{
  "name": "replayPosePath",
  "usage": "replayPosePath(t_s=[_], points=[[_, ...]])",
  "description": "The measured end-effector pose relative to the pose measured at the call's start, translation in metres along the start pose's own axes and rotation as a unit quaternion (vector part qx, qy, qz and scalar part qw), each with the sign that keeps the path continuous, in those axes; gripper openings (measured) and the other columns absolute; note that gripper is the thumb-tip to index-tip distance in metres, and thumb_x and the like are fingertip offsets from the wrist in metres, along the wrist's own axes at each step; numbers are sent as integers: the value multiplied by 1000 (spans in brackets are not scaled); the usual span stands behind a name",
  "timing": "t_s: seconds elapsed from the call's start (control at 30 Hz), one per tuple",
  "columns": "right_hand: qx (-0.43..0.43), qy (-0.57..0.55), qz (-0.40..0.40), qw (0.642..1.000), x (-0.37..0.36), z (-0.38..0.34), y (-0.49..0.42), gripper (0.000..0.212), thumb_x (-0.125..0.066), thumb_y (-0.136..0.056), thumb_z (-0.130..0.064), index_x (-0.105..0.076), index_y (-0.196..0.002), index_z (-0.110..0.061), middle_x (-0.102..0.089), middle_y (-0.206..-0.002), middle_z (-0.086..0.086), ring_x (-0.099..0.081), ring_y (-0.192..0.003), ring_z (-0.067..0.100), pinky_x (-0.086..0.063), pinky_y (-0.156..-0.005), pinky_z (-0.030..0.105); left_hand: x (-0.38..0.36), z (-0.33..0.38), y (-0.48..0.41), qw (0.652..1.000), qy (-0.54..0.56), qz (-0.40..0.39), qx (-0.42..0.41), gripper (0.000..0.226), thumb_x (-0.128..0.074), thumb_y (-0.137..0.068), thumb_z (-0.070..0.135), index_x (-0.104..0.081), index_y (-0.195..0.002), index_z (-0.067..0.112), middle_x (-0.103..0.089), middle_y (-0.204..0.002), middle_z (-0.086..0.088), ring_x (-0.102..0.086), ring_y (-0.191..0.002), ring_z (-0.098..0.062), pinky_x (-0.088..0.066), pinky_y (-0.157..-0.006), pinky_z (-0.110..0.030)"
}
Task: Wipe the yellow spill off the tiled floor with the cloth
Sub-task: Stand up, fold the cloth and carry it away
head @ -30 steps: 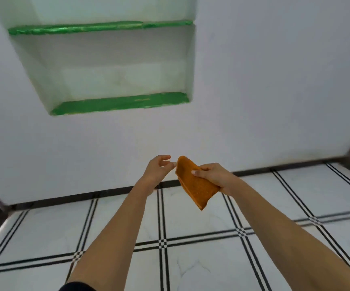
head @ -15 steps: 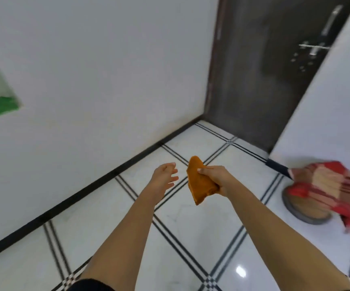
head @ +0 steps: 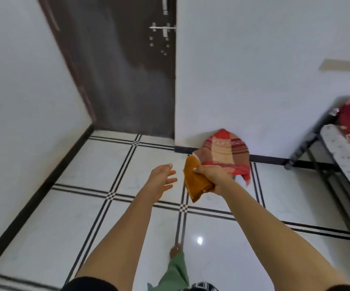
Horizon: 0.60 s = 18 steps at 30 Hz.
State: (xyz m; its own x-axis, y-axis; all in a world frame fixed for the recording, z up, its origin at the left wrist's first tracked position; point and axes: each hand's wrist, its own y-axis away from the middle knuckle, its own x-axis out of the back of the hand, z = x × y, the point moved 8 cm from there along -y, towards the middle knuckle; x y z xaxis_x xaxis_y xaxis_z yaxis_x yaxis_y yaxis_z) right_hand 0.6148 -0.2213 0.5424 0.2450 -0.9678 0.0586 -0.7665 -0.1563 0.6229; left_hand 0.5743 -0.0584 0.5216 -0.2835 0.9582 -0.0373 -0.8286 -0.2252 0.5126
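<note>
- Above the tiled floor (head: 98, 219), centre of view: right hand (head: 212, 177) clenched around the cloth (head: 195, 182), thumb pressed on its upper face.
- Cloth — orange-mustard, terry-looking nap, folded into a thick pad; rounded top edge sticks up past the thumb, a pointed corner hangs below the fist. Held in air, clear of the floor.
- Left hand (head: 161, 180) empty, fingers spread and loosely curled, palm turned toward the cloth, just beside it, not touching.
- Floor is glossy white with black double-line grid; no yellow spill can be made out in view.
- Red-and-beige checked fabric (head: 225, 152) heaped against the white wall behind the right hand.
- Dark door (head: 128, 80) at left rear, metal latch on it.
- Bed frame (head: 321, 156) at right edge — partly cut off.
- Bare foot (head: 176, 252) and green trouser leg at bottom.
</note>
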Motion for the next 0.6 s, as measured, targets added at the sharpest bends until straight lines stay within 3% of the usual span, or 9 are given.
replayPosePath(t_s=[0.17, 0.3, 0.47, 0.6], points=[[-36, -90, 51, 994, 65, -47, -97, 63, -68, -83, -18, -33, -135, -11, -49, -128, 18, -50, -113, 36, -49, -85, 44, -70, 51, -120, 998, -20, -48, 33, 39, -43, -97, 31, -45, -131, 13, -54, -129, -10, -56, -103, -23, -45, -87, -36], [-48, -160, 77, 983, 108, -72, -158, 66, -71, -80, -17, -35, -136, -16, -51, -125, 15, -52, -109, 35, -53, -78, 47, -125, 83, -187, 995, -26, -84, 56, 38, -44, -97, 28, -44, -131, 12, -53, -128, -11, -54, -102, -23, -44, -86, -35], [-46, -239, 95, 965, 159, -80, -242, 49, -64, -82, -6, -45, -127, -14, -55, -119, 16, -54, -109, 37, -48, -93, 49, -188, 91, -271, 984, -61, -127, 105, 37, -45, -97, 28, -44, -130, 11, -55, -117, -8, -54, -102, -22, -45, -90, -36], [-76, -274, 122, 951, 199, -79, -334, 39, -60, -84, 0, -48, -120, -11, -58, -108, 16, -57, -102, 35, -53, -79, 42, -229, 80, -360, 979, -89, -120, 141, 33, -43, -97, 28, -46, -126, 12, -55, -121, -8, -54, -103, -23, -44, -92, -38]])
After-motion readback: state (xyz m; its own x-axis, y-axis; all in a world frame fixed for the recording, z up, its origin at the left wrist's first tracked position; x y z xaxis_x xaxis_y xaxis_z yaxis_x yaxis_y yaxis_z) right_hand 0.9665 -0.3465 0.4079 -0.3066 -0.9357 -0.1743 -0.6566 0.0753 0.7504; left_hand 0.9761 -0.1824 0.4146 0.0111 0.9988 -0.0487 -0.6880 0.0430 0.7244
